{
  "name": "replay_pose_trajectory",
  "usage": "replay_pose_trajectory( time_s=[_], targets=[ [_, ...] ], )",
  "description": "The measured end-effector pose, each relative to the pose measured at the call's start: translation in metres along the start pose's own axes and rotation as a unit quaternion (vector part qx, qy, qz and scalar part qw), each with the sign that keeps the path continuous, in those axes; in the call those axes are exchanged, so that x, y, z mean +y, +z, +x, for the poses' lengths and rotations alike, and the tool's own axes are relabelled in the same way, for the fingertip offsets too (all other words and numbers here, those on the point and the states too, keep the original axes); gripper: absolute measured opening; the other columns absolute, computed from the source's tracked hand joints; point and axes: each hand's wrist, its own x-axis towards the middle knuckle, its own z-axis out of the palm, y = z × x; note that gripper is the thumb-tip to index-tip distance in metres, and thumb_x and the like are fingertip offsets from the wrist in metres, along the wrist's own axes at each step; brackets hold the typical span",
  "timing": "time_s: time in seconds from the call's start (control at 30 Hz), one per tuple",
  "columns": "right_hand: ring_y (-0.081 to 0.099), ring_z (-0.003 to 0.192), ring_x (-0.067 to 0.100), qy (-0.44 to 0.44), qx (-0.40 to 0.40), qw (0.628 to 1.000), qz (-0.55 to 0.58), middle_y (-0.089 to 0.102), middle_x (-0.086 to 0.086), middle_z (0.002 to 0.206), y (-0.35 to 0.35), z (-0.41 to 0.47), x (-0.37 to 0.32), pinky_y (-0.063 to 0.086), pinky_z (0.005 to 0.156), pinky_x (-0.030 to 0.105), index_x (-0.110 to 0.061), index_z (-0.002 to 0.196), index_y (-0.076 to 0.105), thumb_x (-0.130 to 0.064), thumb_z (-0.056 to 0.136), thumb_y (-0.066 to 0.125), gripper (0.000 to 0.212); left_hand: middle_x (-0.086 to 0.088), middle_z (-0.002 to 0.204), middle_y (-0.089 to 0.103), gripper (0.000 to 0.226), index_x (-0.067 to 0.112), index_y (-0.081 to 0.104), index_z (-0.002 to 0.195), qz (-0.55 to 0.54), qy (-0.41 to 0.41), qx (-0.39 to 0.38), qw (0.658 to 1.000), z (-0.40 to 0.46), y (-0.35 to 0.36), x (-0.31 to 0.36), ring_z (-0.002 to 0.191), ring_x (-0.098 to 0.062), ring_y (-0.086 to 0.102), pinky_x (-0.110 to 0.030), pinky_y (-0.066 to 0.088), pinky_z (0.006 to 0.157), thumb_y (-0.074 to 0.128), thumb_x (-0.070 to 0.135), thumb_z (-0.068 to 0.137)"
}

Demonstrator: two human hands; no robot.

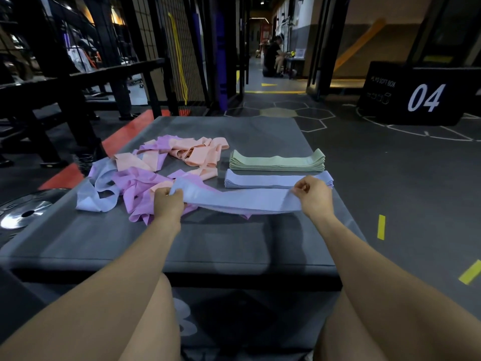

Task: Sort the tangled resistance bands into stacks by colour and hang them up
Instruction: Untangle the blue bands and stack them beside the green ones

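Observation:
A folded light blue band (242,200) is stretched flat just above the grey padded box top (221,243). My left hand (168,201) pinches its left end and my right hand (313,195) pinches its right end. Behind it lies a neat blue stack (263,179), and further back a green stack (277,161). To the left sprawls a tangled heap of purple (138,187), peach (197,152) and blue bands (97,188).
A black plyo box marked 04 (426,96) stands at the back right. A weight plate (24,213) lies on the floor at left, beside black racks (78,82). A yellow band (179,61) hangs on the wire mesh behind. People sit far down the corridor (273,57).

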Motion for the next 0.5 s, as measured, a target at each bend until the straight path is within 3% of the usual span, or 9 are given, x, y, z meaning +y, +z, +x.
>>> replay_pose_trajectory(
  time_s=[0.1,0.2,0.27,0.33,0.43,0.5],
  targets=[
    [0.045,0.068,0.014,-0.004,-0.016,1.0,0.01,0.052,0.0,0.07,0.006,-0.001,0.001,0.036,0.05,0.006,-0.003,0.089,0.063,-0.006,0.088,0.059,0.005,-0.014,0.101,0.054,0.021,0.001,0.053,0.106,0.202,0.09,0.013,0.975,-0.007,-0.001,-0.003,0.092,-0.029,0.054,-0.032,0.041,0.075,0.052,0.002,0.085],
    [0.047,0.072,0.015,-0.017,-0.032,0.999,0.036,0.054,0.003,0.08,0.009,-0.003,-0.001,0.036,0.053,0.007,-0.006,0.091,0.063,-0.006,0.086,0.062,0.005,-0.014,0.119,0.052,0.029,0.003,0.053,0.113,0.327,0.196,0.027,0.924,-0.019,0.0,0.001,0.11,-0.032,0.049,-0.032,0.037,0.083,0.057,0.002,0.083],
    [0.05,0.075,0.015,-0.028,-0.047,0.996,0.069,0.055,0.003,0.084,0.01,-0.005,-0.006,0.038,0.059,0.012,-0.008,0.096,0.062,-0.003,0.085,0.063,0.012,-0.013,0.118,0.052,0.027,0.005,0.055,0.111,0.322,0.256,0.002,0.912,-0.03,0.007,0.005,0.108,-0.03,0.05,-0.035,0.039,0.085,0.057,0.001,0.084],
    [0.053,0.075,0.013,-0.043,-0.058,0.991,0.11,0.056,0.001,0.083,0.009,-0.006,-0.016,0.041,0.066,0.016,-0.014,0.099,0.057,-0.001,0.082,0.065,0.022,-0.008,0.109,0.055,0.026,0.004,0.055,0.109,0.275,0.29,-0.091,0.912,-0.042,0.02,0.009,0.099,-0.024,0.053,-0.035,0.044,0.088,0.059,-0.001,0.083],
    [0.054,0.071,0.01,-0.083,-0.079,0.98,0.16,0.058,0.001,0.078,0.007,-0.006,-0.038,0.046,0.069,0.014,-0.012,0.092,0.055,0.004,0.077,0.07,0.026,-0.001,0.11,0.055,0.034,0.009,0.053,0.113,0.233,0.28,-0.251,0.897,-0.063,0.045,0.022,0.1,-0.012,0.051,-0.02,0.039,0.089,0.067,0.005,0.082],
    [0.053,0.067,0.008,-0.112,-0.095,0.975,0.165,0.058,-0.001,0.075,0.005,-0.004,-0.051,0.045,0.065,0.011,-0.013,0.084,0.057,0.003,0.074,0.073,0.024,0.001,0.113,0.053,0.04,0.016,0.05,0.113,0.218,0.261,-0.308,0.888,-0.069,0.059,0.034,0.104,-0.011,0.051,-0.02,0.04,0.091,0.072,0.011,0.08]
  ],
)
